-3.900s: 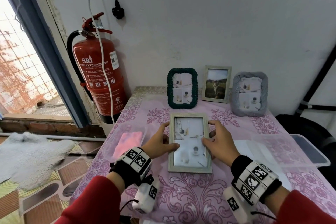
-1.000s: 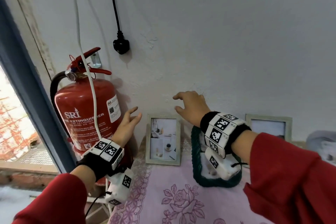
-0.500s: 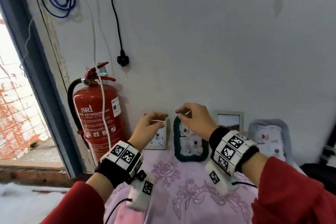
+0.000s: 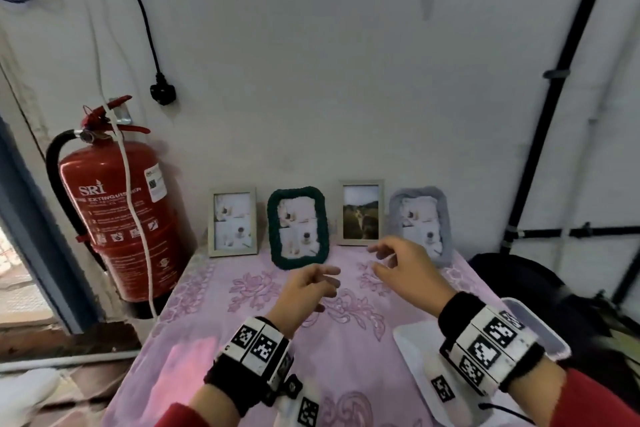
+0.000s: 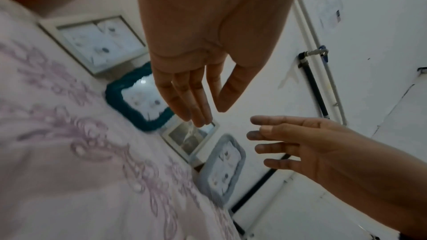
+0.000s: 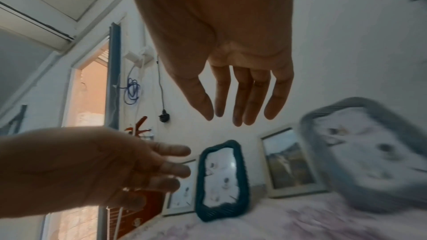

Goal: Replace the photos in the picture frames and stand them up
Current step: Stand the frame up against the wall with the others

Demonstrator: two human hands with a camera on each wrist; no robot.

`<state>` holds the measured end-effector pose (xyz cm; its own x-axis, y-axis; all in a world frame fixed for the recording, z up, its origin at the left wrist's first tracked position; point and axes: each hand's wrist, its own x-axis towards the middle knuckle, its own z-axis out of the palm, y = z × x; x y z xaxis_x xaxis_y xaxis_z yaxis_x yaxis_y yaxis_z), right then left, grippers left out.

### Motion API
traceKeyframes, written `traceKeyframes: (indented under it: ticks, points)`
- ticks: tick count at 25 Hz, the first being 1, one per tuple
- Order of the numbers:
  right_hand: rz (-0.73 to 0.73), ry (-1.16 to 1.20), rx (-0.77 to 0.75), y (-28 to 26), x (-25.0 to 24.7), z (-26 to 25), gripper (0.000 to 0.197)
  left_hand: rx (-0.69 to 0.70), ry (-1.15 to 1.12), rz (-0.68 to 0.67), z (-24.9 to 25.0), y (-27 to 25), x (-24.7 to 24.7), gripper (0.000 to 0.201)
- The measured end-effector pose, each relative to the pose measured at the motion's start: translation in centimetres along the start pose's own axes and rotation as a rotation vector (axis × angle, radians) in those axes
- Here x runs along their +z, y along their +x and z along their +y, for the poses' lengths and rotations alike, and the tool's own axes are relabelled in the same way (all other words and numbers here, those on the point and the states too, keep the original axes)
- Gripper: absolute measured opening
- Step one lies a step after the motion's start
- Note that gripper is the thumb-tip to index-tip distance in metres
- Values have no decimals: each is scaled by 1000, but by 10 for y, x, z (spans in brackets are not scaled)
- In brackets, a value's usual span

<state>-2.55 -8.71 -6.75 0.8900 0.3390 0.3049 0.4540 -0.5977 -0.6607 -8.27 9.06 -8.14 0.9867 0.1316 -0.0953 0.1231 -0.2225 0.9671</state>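
Several picture frames stand upright against the wall at the back of the table. From the left: a pale wooden frame [image 4: 232, 221] with a white photo, a dark green knitted frame [image 4: 298, 227], a pale wooden frame [image 4: 360, 212] with a landscape photo, and a grey knitted frame [image 4: 421, 222]. My left hand [image 4: 313, 282] hovers above the tablecloth in front of the green frame, fingers relaxed and empty. My right hand [image 4: 391, 262] hovers in front of the landscape and grey frames, also relaxed and empty. Neither hand touches a frame.
A pink flowered tablecloth [image 4: 214, 350] covers the table. A red fire extinguisher [image 4: 117, 218] stands left of the table beside a doorway. A clear plastic box [image 4: 540, 333] with its white lid [image 4: 415, 354] sits at the right. A black plug [image 4: 162, 93] hangs on the wall.
The frame that lay flat in my hands now stands at the far left of the row. Both hands have let go and drawn back toward me over the table.
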Motion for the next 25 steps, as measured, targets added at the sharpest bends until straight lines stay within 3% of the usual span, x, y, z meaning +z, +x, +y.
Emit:
traceKeyframes:
  ticks: [4,10,14,19,25]
  points:
    - [27,-24,128,-42,-23,43,37,-139,-33,-112,-25,-2,48,27]
    - [-11,-24,289,-90,-40,87,42,-322,-59,-192,-54,-6,102,37]
    - [-149,-31,296,-108,-38,99,39,-302,-89,-184,-61,-8,121,58]
    - [-175,-17,245,-114,-35,102,35,-275,-180,-135,-67,-8,134,81]
    - [-185,6,255,-114,-36,104,33,-228,-231,-77,-70,-8,146,82]
